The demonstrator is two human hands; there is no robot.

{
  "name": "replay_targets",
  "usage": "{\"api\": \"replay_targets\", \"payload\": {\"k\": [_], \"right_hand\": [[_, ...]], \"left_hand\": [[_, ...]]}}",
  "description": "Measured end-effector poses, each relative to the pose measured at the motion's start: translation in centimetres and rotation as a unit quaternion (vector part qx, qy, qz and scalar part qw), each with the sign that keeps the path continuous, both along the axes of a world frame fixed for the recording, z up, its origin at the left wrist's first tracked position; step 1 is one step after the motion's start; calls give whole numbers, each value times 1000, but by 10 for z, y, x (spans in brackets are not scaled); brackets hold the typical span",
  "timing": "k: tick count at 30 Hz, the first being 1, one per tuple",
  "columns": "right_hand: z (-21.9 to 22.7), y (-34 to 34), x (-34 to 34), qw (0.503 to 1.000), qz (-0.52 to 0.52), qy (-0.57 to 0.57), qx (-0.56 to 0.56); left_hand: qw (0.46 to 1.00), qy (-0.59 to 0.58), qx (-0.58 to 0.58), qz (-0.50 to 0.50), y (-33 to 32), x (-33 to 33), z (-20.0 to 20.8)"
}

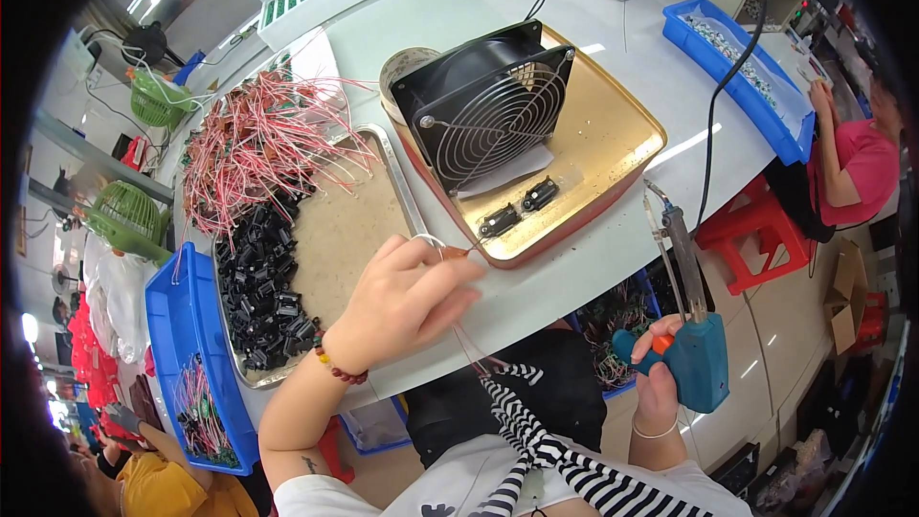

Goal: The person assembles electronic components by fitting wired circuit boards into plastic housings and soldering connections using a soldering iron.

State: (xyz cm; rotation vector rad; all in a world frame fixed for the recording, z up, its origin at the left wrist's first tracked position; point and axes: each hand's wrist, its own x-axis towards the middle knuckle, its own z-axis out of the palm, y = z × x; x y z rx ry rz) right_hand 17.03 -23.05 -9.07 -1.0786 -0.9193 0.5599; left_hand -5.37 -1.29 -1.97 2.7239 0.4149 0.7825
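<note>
My left hand (392, 304) is closed in a pinch on a small brown circuit board (453, 253) with thin red and white wires. It hovers by the front left corner of a gold tin tray (613, 134). In my right hand (657, 400), off the table's front edge, is a teal soldering gun (699, 364), gripped by its handle with the metal tip pointing up. Two black plastic housings (500, 220) lie in the gold tray before a black fan (498, 110) with a wire guard.
Left of my left hand, a metal tray (349, 215) bears heaped black housings (258, 297) and wired boards (258, 134). Blue bins (196, 364) flank the table. A black cable (713, 124) hangs at right. A co-worker in pink (862, 168) sits near a red stool (756, 244).
</note>
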Motion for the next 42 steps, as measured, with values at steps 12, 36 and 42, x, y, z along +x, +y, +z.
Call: {"api": "replay_targets", "payload": {"k": [12, 36, 42], "right_hand": [[13, 2, -11, 998, 27, 55, 1], [-2, 12, -8, 999, 21, 38, 3], [-2, 17, -10, 999, 26, 38, 7]], "left_hand": [[977, 27, 204, 62, 16, 9, -12], [991, 14, 127, 27, 35, 17, -5], [993, 26, 113, 39, 30, 14, -7]]}}
